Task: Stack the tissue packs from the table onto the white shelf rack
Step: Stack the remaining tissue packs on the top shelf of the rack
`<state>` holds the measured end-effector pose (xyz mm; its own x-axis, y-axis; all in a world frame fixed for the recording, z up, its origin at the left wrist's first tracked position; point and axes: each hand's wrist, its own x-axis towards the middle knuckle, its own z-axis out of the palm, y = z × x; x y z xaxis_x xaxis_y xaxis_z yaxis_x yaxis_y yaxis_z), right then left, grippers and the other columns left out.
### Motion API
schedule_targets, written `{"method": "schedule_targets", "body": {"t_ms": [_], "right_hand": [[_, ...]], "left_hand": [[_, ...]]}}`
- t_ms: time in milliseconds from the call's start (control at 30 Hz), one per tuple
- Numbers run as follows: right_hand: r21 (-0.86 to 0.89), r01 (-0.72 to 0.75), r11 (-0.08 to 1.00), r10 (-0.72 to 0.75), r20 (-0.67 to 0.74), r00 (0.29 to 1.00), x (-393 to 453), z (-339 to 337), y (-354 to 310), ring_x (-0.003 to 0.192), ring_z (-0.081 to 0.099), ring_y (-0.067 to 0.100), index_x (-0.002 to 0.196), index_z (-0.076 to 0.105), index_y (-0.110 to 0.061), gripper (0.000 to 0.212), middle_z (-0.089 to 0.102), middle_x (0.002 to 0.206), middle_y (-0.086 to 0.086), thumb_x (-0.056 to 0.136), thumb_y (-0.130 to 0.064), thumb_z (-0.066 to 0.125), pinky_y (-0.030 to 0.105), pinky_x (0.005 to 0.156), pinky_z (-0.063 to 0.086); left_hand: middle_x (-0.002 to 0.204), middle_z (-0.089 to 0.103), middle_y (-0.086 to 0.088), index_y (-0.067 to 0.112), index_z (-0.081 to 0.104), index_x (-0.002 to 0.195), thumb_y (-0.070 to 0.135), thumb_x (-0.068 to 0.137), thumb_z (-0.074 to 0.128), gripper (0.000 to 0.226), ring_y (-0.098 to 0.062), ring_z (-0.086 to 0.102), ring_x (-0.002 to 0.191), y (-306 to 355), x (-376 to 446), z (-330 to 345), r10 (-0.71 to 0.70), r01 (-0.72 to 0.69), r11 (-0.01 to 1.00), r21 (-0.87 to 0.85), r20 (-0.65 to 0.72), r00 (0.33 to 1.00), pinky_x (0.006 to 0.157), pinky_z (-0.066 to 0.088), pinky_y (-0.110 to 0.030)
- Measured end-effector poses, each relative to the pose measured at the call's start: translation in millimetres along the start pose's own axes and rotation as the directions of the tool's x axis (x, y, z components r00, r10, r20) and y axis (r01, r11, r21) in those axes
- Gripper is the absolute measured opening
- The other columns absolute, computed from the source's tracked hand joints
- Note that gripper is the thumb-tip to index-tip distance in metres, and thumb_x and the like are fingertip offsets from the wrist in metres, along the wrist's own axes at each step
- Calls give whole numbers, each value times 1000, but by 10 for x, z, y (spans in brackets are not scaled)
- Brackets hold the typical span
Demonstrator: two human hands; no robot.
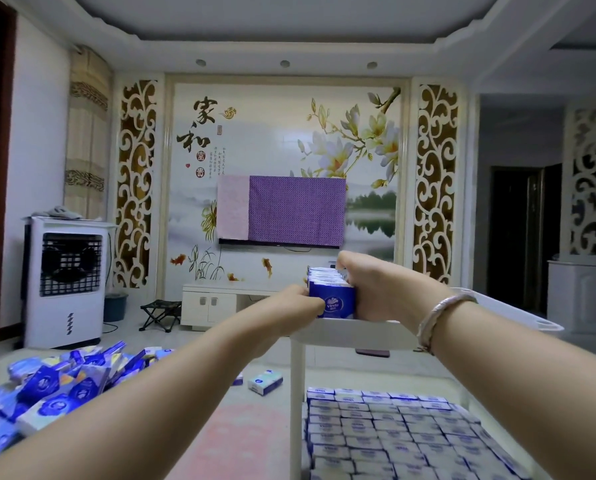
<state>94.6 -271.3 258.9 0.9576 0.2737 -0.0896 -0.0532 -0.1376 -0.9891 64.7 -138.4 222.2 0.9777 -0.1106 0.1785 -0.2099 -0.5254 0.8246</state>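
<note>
Lower shelf [393, 434] of the white shelf rack [298, 393], cut off at the frame's bottom, filled with tissue packs; loose pile of packs [57, 382] on the desk [241, 441] at left, partly cropped. Both hands, left [294, 303] and right [376, 289], clasp a row of packs [331, 292] on the top shelf [352, 332], fingertips hidden. Beyond: air cooler [66, 282], cloth-covered television [282, 209].

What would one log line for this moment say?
both hands: left hand, right hand | hold: row of tissue packs | where: white rack top shelf | lower shelf: full
</note>
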Motion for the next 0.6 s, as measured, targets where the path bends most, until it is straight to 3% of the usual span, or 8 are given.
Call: {"method": "schedule_targets", "body": {"t_ms": [67,200,267,333,400,467,533,600], "right_hand": [[37,6,999,-6,20,1000,-43,79,-8,54,64,22,103,46,-2,30,60,83,14,100,-26,28,21,38,48],[61,0,998,-3,52,999,-124,139,-24,41,63,21,99,45,-2,24,58,80,14,97,-21,31,22,36,48],[-9,-4,1000,4,-7,1000,-146,168,-26,55,64,19,101,47,-5,25,61,83,13,98,-25,34,19,40,49],[-148,0,989,-19,-123,992,-120,208,-43,75,64,18,110,48,-7,31,65,100,13,98,-32,33,20,54,51],[-393,23,919,-139,-270,953,-92,260,-75,102,58,21,123,44,-7,42,58,126,14,101,-37,25,28,82,44],[-579,70,813,-317,-338,886,-116,339,-133,118,48,24,139,33,-4,52,45,141,14,101,-38,22,32,90,37],[-685,185,704,-483,-273,832,-151,454,-185,132,37,27,144,25,-5,52,35,148,12,101,-34,26,36,100,38],[-749,289,597,-581,-155,799,-207,644,-207,139,28,29,143,27,-7,48,35,148,13,100,-28,29,39,107,34]], "left_hand": [[105,61,-8,20,55,88,10,93,44,16,-19,55,98,-18,25,-15,-10,10,1000,-9,-13,1000,84,40,-30],[118,61,-12,10,54,117,10,94,46,24,-24,56,113,-40,42,-39,-14,13,999,-46,-14,1000,98,42,-36],[121,60,-12,9,52,124,10,94,48,30,-23,55,114,-56,37,-45,-19,18,998,-59,-6,1000,100,43,-38],[126,58,-11,10,51,123,13,96,48,28,-20,54,114,-54,14,-65,-18,17,996,-83,-9,1000,98,42,-35],[134,53,-10,14,48,114,14,98,45,17,-18,49,113,-52,-14,-124,-9,3,994,-106,-53,999,95,37,-32],[140,44,-10,12,44,130,13,99,41,31,-23,42,124,-85,-50,-235,8,-22,992,-123,-109,994,98,32,-32],[142,43,-9,7,40,139,9,98,38,41,-21,39,131,-183,-89,-421,32,-58,989,-138,-181,983,105,30,-35],[125,53,-7,6,51,126,5,96,39,33,-18,48,117,-356,-134,-646,56,-98,986,-138,-279,959,98,35,-33]]}}
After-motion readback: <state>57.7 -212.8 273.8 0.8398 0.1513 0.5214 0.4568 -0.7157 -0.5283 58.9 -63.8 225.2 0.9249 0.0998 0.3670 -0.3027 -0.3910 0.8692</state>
